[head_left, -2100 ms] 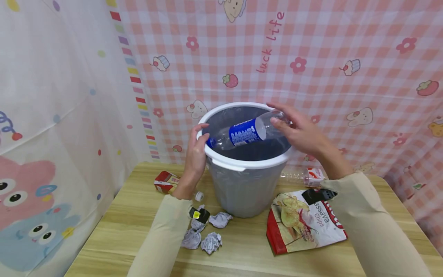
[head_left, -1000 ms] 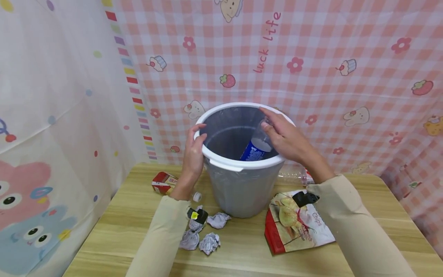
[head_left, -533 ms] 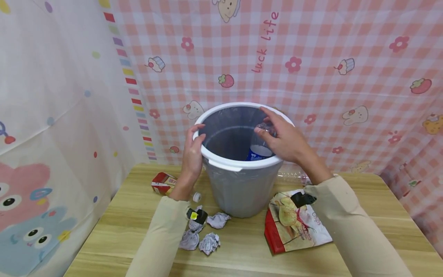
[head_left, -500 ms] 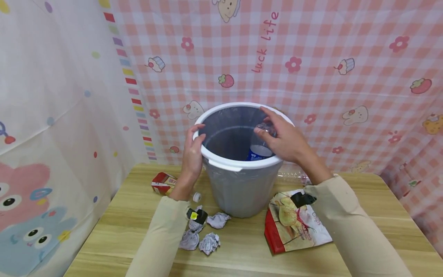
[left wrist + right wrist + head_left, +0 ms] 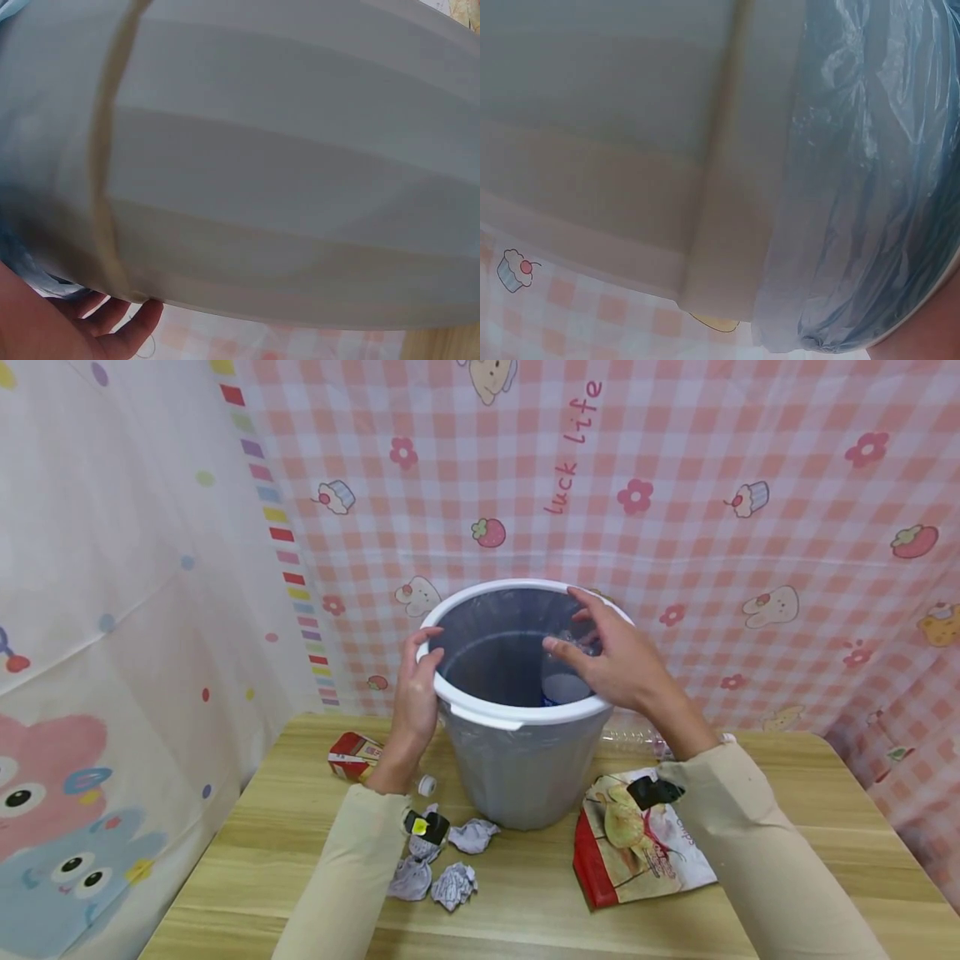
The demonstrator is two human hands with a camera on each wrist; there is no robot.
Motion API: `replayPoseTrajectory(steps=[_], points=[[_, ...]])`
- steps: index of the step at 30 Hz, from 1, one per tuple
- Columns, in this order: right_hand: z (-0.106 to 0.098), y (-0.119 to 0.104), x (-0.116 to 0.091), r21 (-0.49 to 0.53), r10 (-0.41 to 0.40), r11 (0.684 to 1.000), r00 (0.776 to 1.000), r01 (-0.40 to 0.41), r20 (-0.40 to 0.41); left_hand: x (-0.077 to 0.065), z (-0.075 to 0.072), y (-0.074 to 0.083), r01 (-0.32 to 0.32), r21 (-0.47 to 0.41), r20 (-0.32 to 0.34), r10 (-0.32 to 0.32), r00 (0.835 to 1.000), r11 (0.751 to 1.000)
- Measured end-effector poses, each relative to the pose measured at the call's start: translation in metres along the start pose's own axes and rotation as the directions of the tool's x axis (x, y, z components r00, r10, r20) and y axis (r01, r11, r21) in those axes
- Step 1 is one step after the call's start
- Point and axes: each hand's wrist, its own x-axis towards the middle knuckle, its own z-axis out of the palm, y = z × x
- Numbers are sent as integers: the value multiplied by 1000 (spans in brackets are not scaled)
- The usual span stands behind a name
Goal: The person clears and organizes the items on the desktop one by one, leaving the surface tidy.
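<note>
A grey trash bin (image 5: 525, 768) with a white rim stands on the table, lined with a clear plastic bag (image 5: 862, 165). My left hand (image 5: 417, 693) grips the rim on the left, thumb and fingertips over its edge. In the left wrist view its fingers (image 5: 139, 326) bend against the bin wall. A clear plastic bottle (image 5: 562, 685) with a blue label stands inside the bin at the right, its lower part hidden by the rim. Over it is my right hand (image 5: 626, 660), thumb and fingers spread apart at the right rim.
Crumpled paper balls (image 5: 454, 887) lie front left of the bin. A red carton (image 5: 351, 757) and a white bottle cap (image 5: 427, 786) are beside the left forearm. At right lie a chips bag (image 5: 645, 843) and another clear bottle (image 5: 630, 741). A checked curtain (image 5: 480, 468) hangs behind.
The blue-labelled bottle went from lying across the bin's mouth to upright and lower inside it. My right hand moved left and loosened round it. My left hand stayed on the rim.
</note>
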Motion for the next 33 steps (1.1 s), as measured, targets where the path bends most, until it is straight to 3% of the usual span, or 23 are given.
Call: replayPoseTrajectory(steps=[9, 20, 28, 33], points=[[1, 1, -4, 60, 20, 998, 998, -16, -58, 1, 1, -1, -7, -11, -5, 7, 1000, 1000], [4, 7, -9, 238, 4, 970, 975, 51, -224, 0, 1, 1, -2, -1, -1, 2, 1000, 1000], [2, 11, -18, 308, 25, 947, 939, 87, -343, 0, 1, 2, -1, 11, -8, 1, 1000, 1000], [5, 13, -25, 326, 42, 937, 890, 122, -453, 0, 0, 2, 13, 10, -3, -13, 1000, 1000]])
